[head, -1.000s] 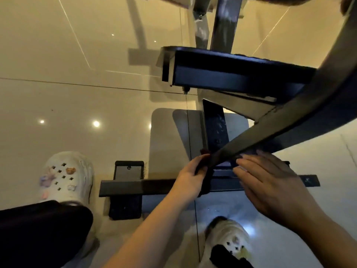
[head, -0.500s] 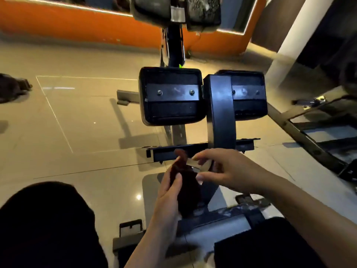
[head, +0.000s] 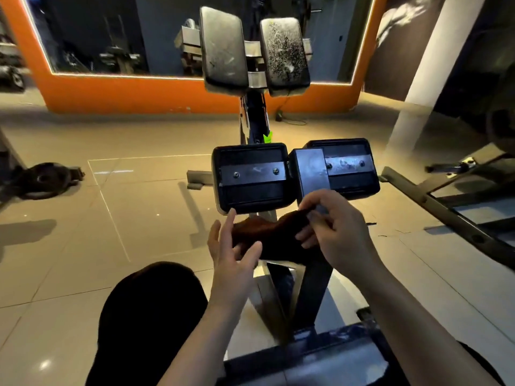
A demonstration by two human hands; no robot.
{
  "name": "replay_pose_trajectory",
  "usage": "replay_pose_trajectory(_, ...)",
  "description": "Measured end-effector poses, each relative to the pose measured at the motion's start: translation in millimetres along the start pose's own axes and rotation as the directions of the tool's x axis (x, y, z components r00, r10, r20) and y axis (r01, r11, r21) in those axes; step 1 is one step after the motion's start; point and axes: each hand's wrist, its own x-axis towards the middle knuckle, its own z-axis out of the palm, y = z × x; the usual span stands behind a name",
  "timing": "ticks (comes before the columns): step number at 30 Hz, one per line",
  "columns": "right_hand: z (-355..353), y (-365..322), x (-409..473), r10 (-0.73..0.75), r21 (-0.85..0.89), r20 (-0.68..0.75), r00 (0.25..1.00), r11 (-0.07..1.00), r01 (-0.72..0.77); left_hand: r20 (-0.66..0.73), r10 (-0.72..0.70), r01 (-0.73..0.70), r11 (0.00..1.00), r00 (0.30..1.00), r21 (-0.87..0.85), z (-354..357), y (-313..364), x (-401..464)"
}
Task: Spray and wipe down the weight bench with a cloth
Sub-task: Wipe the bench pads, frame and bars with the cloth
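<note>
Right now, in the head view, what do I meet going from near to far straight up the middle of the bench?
Frame crossbar → upright post → dark cloth, pinched by the right hand with the left hand open beside it → two lower pads → two upper pads → mirror.

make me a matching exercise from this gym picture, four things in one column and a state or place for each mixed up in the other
Things:
1. right hand
2. left hand
3. right upper pad
4. weight plate

States or places:
A. lying on the floor at the far left
B. fingers straight and spread beside the cloth
C. speckled with white marks
D. pinching the dark cloth

Pairs: 1-D, 2-B, 3-C, 4-A
</note>
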Motion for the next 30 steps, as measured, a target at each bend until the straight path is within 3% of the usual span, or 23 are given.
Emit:
replay_pose_trajectory(3, -2.1, -0.2, 10.9, -0.085, -0.058, 0.041, 0.996, 0.994, 0.088, 0.055, 0.060, -0.078, 0.908, 0.997, 0.412, -3.7, -13.9, 7.9)
replay_pose_trajectory(5, 3.2, 3.6, 18.3, -0.142, -0.195, 0.087, 0.986, 0.968, 0.157, 0.134, 0.148, -0.198, 0.814, 0.980, 0.546, -6.9, -20.6, 19.1)
replay_pose_trajectory(7, 11.3, 7.0, 27.8, -0.185, -0.263, 0.084, 0.979, 0.944, 0.201, 0.240, 0.161, -0.264, 0.829, 0.957, 0.494, -8.5, -22.3, 35.0)
replay_pose_trajectory(10, 23.5, 6.9, 42.9, -0.160, -0.192, 0.000, 0.987, 0.969, 0.157, 0.366, 0.037, -0.143, 0.953, 0.930, 0.267, -12.3, -14.6, 56.1)
replay_pose_trajectory(12, 28.9, 5.7, 51.5, -0.119, -0.090, -0.067, 0.991, 0.990, 0.113, 0.405, -0.015, -0.068, 0.979, 0.914, 0.190, -20.4, -9.4, 67.8)
replay_pose_trajectory(17, 45.1, 7.1, 59.5, -0.138, -0.132, -0.171, 0.975, 0.984, 0.117, 0.315, 0.002, -0.089, 0.961, 0.949, 0.262, -52.5, 2.2, 96.4)
replay_pose_trajectory(24, 67.7, 23.7, 97.5, -0.122, -0.318, -0.357, 0.926, 0.948, 0.002, 0.237, 0.205, -0.300, 0.817, 0.950, 0.493, -72.2, 30.6, 153.4)
replay_pose_trajectory(27, 94.0, 45.9, 133.1, 0.055, -0.432, -0.253, 0.966, 0.887, -0.163, 0.126, 0.339, -0.343, 0.717, 0.932, 0.607, -65.8, 32.5, 186.4)
replay_pose_trajectory(30, 130.1, 86.1, 149.8, 0.209, -0.529, -0.139, 0.968, 0.811, -0.251, 0.042, 0.382, -0.298, 0.644, 0.923, 0.705, -66.2, 15.6, 200.5)
